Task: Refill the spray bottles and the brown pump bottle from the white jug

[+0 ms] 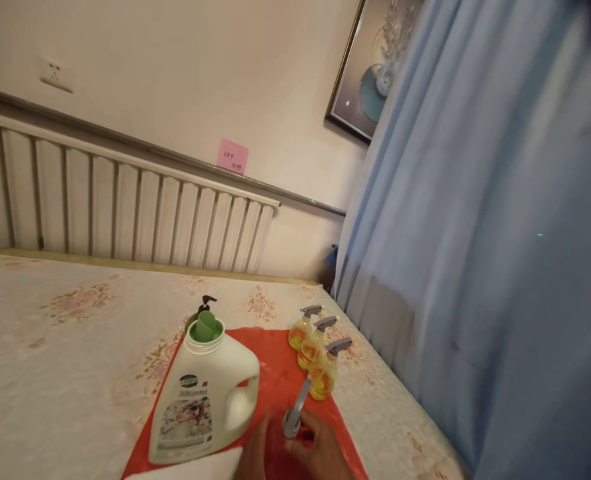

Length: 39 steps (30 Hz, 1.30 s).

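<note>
Low in the head view, a spray bottle with a grey trigger head (296,415) stands between my hands. Its see-through body looks red against the cloth and is partly hidden. My right hand (320,448) closes its fingers round the neck and nozzle area. On the bottle's left side, my left hand (254,452) curves against the body, cut off by the frame's bottom edge. A large cream detergent jug (210,387) with a green spout inside its open mouth is to the left. Three spray bottles of yellow liquid (321,379) stand in a row beyond my right hand.
A red cloth (270,360) lies under the bottles on a flowered bedspread (85,360). Behind the jug shows a dark pump head (206,303). A white flat thing (195,467) edges in at the bottom. A blue curtain (475,233) hangs right; a radiator (125,207) lines the wall.
</note>
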{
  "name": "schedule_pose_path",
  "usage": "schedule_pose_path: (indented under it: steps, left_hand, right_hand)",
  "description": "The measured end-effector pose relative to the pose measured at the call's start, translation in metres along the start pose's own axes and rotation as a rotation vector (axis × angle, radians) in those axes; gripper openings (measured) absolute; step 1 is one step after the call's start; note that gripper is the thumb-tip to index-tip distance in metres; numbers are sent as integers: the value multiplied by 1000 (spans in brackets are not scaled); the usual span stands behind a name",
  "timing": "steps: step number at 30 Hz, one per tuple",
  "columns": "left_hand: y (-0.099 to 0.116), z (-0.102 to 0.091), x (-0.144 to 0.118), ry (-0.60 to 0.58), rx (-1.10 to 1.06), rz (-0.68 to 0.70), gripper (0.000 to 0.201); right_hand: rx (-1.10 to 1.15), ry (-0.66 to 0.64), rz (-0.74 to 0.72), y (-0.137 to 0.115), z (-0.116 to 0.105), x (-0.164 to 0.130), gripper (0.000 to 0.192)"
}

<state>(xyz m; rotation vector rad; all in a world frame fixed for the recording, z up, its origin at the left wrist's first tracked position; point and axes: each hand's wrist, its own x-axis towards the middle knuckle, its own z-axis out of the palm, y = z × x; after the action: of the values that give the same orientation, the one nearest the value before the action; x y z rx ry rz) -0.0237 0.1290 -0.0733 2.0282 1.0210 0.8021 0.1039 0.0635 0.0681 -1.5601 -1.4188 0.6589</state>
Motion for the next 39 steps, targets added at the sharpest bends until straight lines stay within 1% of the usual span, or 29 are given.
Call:
schedule_pose_path:
  steps: [2, 4, 7, 9, 11, 13, 16, 21, 25, 28, 30, 32, 34, 37, 39]
  left_hand:
    - [8, -3, 0, -1, -24, -17, 98]
    - [15, -7, -3, 29, -39, -1, 92]
    - [25, -11, -9, 81, -42, 25, 84]
    - [30, -12, -13, 94, -33, 25, 81]
    - [33, -11, -16, 101, -29, 36, 79]
    - [35, -10, -19, 126, -32, 45, 79]
    - [38, -11, -23, 130, -40, 45, 77]
    - [45, -21, -29, 47, -74, 5, 79]
    - [48, -26, -30, 44, -145, -1, 81]
    - [48, -27, -30, 43, -184, 0, 83]
    - [48, -27, -29, 24, -193, -10, 84]
    - [48, -27, -29, 0, -191, -14, 85]
    - [46, -26, -30, -27, -187, -14, 86]
    - [42, -24, -30, -51, -191, 7, 87]
    - [40, -23, -30, -55, -198, 22, 88]
  right_hand:
    - [9, 16, 8, -1, 3, -3, 34]
    - [28, 45, 28, -4, 5, -6, 41]
    - [44, 138, 58, -8, 9, -11, 47]
    - [28, 222, 70, -9, 12, -13, 40]
    - [6, 294, 72, -10, 15, -15, 26]
    - [-8, 332, 59, -12, 18, -17, 18]
    - [-3, 336, 28, -14, 21, -20, 14]
    - [-21, 315, 4, -13, 23, -22, 6]
    - [26, 185, -58, -19, 15, -24, 4]
    - [80, 87, -71, -30, 9, -28, 11]
    - [80, 66, -55, -37, 7, -30, 18]
    - [39, 102, -21, -40, 9, -31, 27]
    - [-28, 178, 15, -39, 12, -31, 31]
    - [-112, 289, 31, -34, 17, -30, 24]
    - [-139, 320, 22, -31, 19, -30, 18]
